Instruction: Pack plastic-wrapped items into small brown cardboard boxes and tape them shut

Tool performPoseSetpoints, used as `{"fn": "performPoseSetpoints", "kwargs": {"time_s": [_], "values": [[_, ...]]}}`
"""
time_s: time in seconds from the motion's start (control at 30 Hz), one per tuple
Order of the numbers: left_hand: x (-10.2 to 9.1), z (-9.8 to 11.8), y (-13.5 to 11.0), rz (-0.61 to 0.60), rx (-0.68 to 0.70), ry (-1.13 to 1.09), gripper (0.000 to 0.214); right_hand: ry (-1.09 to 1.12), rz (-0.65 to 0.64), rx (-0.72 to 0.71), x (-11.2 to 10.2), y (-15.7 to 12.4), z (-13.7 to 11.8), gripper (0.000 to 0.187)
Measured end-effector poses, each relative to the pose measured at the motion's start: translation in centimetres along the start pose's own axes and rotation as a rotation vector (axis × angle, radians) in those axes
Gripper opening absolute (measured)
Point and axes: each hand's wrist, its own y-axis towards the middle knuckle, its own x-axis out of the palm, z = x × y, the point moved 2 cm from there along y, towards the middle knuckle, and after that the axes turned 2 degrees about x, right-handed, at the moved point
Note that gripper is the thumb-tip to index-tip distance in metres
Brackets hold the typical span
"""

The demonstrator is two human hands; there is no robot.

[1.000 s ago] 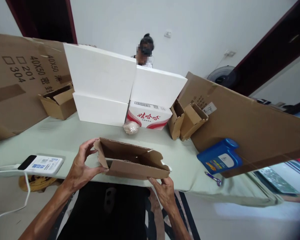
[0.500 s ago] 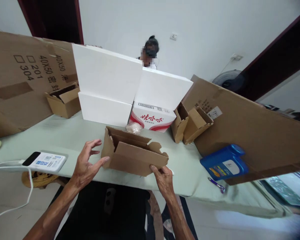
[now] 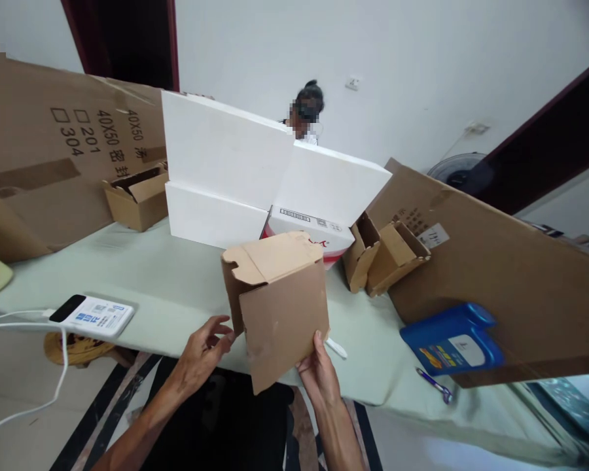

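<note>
A small brown cardboard box (image 3: pixel 285 324) is tipped up on end above the table's front edge, with its open flap side facing left and down. My right hand (image 3: pixel 320 373) grips its lower right corner, thumb on the front face and fingers underneath. Beside the box's lower left edge is my left hand (image 3: pixel 207 350), open with fingers loosely bent and apart. Its fingertips are close to the cardboard; I cannot tell whether they touch. Behind the box stands a white and red printed carton (image 3: pixel 307 226), partly covered by it. A white slender object (image 3: pixel 337 348) lies near my right hand.
White panels (image 3: pixel 226 150) stand across the back, with a person (image 3: pixel 308 108) behind them. Small open boxes (image 3: pixel 140 199) stand left and right. A white power bank (image 3: pixel 95 315) with cable lies left. A blue bottle (image 3: pixel 451 340) and purple pen (image 3: pixel 434 384) lie right.
The box has been lifted from lying on the table and turned up on end, gripped by my right hand. My left hand has moved right and down towards its lower left edge.
</note>
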Motion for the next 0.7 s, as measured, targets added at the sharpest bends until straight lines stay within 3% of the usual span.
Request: {"fn": "performPoseSetpoints", "kwargs": {"time_s": [0.13, 0.23, 0.43, 0.57, 0.7], "values": [[2.2, 1.1, -0.2, -0.102, -0.042, -0.061, 0.054, 0.057, -0.066, 0.060, -0.6, -0.2, 1.9, 0.051], [4.0, 1.6, -0.6, -0.112, -0.049, -0.058, 0.044, 0.074, -0.089, 0.087, -0.9, -0.2, 2.9, 0.048], [6.5, 1.0, -1.0, -0.126, -0.098, -0.305, 0.059, 0.069, -0.126, 0.111, -0.9, -0.4, 3.9, 0.052], [7.0, 0.7, -0.6, -0.081, -0.069, -0.350, 0.063, 0.077, -0.136, 0.130, -0.5, -0.6, 4.2, 0.053], [6.4, -0.3, 0.0, -0.002, -0.055, -0.314, 0.061, 0.062, -0.078, 0.003, -0.3, -1.0, 4.3, 0.055]]}}
